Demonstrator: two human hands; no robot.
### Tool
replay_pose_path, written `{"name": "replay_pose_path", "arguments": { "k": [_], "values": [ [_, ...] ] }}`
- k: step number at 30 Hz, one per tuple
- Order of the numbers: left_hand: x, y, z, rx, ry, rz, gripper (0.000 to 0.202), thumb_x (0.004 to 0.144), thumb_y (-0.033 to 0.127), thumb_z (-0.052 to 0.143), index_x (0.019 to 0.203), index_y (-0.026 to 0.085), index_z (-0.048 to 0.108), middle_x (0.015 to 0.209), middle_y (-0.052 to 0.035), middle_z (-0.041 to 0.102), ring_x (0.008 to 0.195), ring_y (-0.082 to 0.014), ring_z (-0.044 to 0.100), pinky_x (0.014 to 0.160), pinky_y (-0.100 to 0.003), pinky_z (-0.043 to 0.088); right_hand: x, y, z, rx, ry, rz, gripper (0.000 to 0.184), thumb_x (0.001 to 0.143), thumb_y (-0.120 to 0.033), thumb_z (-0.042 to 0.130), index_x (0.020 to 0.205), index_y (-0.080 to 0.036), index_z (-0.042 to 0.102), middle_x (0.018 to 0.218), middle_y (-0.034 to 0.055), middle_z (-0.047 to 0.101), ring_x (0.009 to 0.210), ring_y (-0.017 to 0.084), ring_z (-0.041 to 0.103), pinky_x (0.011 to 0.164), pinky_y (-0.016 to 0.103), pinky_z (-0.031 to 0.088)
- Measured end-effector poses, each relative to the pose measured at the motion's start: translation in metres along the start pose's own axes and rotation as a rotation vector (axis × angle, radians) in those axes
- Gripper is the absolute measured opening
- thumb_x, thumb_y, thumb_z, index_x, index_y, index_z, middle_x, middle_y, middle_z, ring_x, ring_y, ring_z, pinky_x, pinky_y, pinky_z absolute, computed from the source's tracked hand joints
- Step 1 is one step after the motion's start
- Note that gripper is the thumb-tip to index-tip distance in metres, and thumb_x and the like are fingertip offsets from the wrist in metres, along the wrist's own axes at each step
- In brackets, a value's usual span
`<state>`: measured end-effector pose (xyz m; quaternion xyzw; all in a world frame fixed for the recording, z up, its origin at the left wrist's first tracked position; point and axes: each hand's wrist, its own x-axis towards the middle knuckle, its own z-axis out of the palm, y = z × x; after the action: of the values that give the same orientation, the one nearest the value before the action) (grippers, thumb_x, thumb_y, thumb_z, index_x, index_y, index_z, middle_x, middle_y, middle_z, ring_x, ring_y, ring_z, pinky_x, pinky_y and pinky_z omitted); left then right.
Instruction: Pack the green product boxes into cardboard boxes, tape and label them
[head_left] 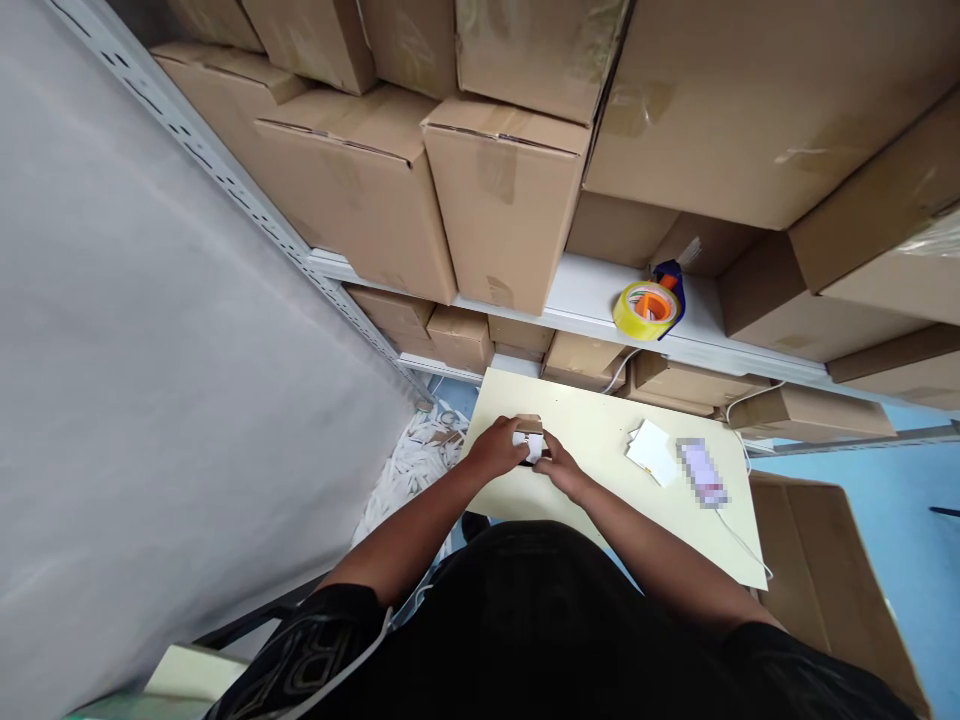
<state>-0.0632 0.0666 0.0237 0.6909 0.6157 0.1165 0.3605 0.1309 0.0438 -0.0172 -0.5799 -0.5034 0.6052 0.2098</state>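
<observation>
Both my hands meet over the near left part of a pale yellow table (600, 440). My left hand (496, 447) and my right hand (559, 466) have their fingers closed around a small white and brown box (528, 436), held between them just above the tabletop. To the right of my hands lie white cards (651, 450) flat on the table, and beyond them a blurred-out flat object (702, 473) with a white cable running off the table's right edge.
A white metal shelf (592, 292) packed with cardboard boxes (502, 190) rises behind the table, with a yellow tape roll on a dispenser (649, 306) on it. A grey wall stands at left. White scraps (412, 465) litter the floor at left. An open carton (832, 580) stands at right.
</observation>
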Motion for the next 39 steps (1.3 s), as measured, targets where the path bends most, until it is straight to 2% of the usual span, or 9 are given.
{"name": "replay_pose_path", "arguments": {
  "k": [4, 8, 11, 14, 18, 23, 29, 35, 39],
  "values": [
    [0.001, 0.002, -0.008, -0.074, 0.013, 0.036, 0.048, 0.086, 0.030, 0.062, 0.133, 0.019, 0.066, 0.132, -0.0118, 0.068, 0.120, -0.0287, 0.065, 0.103, -0.037, 0.051, -0.003, -0.023, 0.006, 0.085, 0.080, 0.112, 0.061, 0.083, -0.051, 0.060, 0.140, -0.029, 0.054, 0.120, 0.0040, 0.070, 0.107, 0.024, 0.065, 0.081, 0.034, 0.054],
    [-0.005, -0.011, -0.006, -0.235, 0.061, 0.012, 0.039, 0.087, 0.018, 0.057, 0.124, 0.022, 0.067, 0.120, -0.0072, 0.072, 0.103, -0.0231, 0.070, 0.095, -0.036, 0.055, 0.007, -0.037, 0.014, -0.219, 0.268, 0.020, 0.043, 0.078, -0.048, 0.068, 0.109, -0.019, 0.066, 0.104, 0.0102, 0.071, 0.094, 0.026, 0.069, 0.078, 0.034, 0.053],
    [-0.017, -0.019, 0.005, -0.229, 0.159, 0.074, 0.042, 0.087, 0.017, 0.058, 0.129, 0.021, 0.062, 0.129, -0.0096, 0.063, 0.102, -0.0207, 0.068, 0.096, -0.037, 0.056, 0.010, -0.033, 0.011, -0.399, 0.397, -0.001, 0.039, 0.076, -0.044, 0.070, 0.107, -0.019, 0.066, 0.107, 0.0124, 0.068, 0.094, 0.027, 0.069, 0.077, 0.034, 0.053],
    [-0.027, -0.015, 0.013, -0.095, 0.248, 0.217, 0.036, 0.091, 0.018, 0.056, 0.126, 0.020, 0.063, 0.126, -0.0105, 0.059, 0.115, -0.0229, 0.061, 0.104, -0.039, 0.051, 0.004, -0.022, 0.001, -0.380, 0.347, -0.043, 0.037, 0.079, -0.037, 0.064, 0.113, -0.022, 0.065, 0.103, 0.0073, 0.071, 0.088, 0.024, 0.069, 0.077, 0.034, 0.055],
    [-0.033, 0.000, 0.011, 0.052, 0.118, 0.318, 0.033, 0.093, 0.012, 0.049, 0.120, 0.021, 0.066, 0.113, -0.0080, 0.061, 0.107, -0.0212, 0.062, 0.097, -0.035, 0.053, -0.007, -0.006, -0.014, -0.141, 0.276, -0.012, 0.048, 0.085, -0.035, 0.051, 0.131, -0.026, 0.060, 0.110, 0.0034, 0.073, 0.086, 0.021, 0.070, 0.071, 0.034, 0.059],
    [-0.027, 0.017, 0.002, 0.274, 0.056, 0.171, 0.027, 0.090, 0.035, 0.063, 0.109, 0.016, 0.068, 0.112, -0.0130, 0.061, 0.100, -0.0275, 0.065, 0.089, -0.039, 0.055, -0.010, 0.014, -0.014, 0.046, 0.178, -0.062, 0.070, 0.077, -0.028, 0.051, 0.147, -0.028, 0.048, 0.135, 0.0048, 0.064, 0.097, 0.021, 0.068, 0.074, 0.034, 0.061],
    [-0.004, 0.045, 0.000, 0.454, -0.048, -0.009, 0.050, 0.069, 0.043, 0.080, 0.110, 0.015, 0.068, 0.117, -0.0171, 0.059, 0.097, -0.0319, 0.065, 0.074, -0.039, 0.055, -0.004, 0.021, -0.004, -0.092, 0.018, -0.159, 0.089, 0.065, -0.025, 0.077, 0.146, -0.024, 0.039, 0.113, 0.0031, 0.070, 0.091, 0.022, 0.068, 0.080, 0.036, 0.057],
    [-0.005, 0.065, -0.006, 0.445, 0.112, 0.163, 0.038, 0.071, 0.040, 0.076, 0.098, 0.014, 0.068, 0.121, -0.0207, 0.059, 0.112, -0.0395, 0.056, 0.088, -0.050, 0.053, 0.002, 0.015, -0.010, -0.276, 0.123, -0.192, 0.059, 0.065, -0.029, 0.080, 0.118, -0.022, 0.054, 0.102, 0.0037, 0.071, 0.088, 0.024, 0.068, 0.075, 0.034, 0.054],
    [-0.019, 0.077, -0.039, 0.226, 0.304, 0.283, 0.043, 0.066, 0.032, 0.078, 0.103, 0.016, 0.065, 0.141, -0.0195, 0.054, 0.124, -0.0383, 0.054, 0.103, -0.049, 0.049, 0.011, 0.008, -0.013, -0.320, 0.178, -0.194, 0.065, 0.065, -0.030, 0.080, 0.124, -0.021, 0.054, 0.114, 0.0080, 0.070, 0.097, 0.028, 0.069, 0.082, 0.038, 0.055]
  ]
}}
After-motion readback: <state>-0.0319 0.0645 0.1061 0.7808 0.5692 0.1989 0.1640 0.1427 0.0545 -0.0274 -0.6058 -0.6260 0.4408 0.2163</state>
